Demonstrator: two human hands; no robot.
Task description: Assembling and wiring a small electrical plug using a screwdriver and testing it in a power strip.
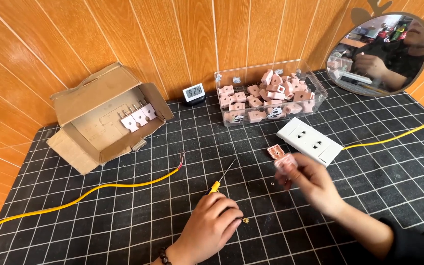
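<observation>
Your right fingers [290, 169] pinch a pink plug part [286, 162], blurred, right of centre, just below the white socket strip [310, 141]. Your left hand [212, 225], lower centre, curls shut around a yellow-handled screwdriver [220, 181] lying on the black grid mat [123, 206].

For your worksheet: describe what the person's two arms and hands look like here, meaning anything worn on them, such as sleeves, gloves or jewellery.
Both hands are bare, with no gloves and no rings that can be made out. The left hand has a bracelet of dark round beads at the wrist, and no sleeve shows on that forearm. The right hand has a bare wrist and forearm; a dark, black-looking sleeve begins further up the arm, near the elbow.
</observation>
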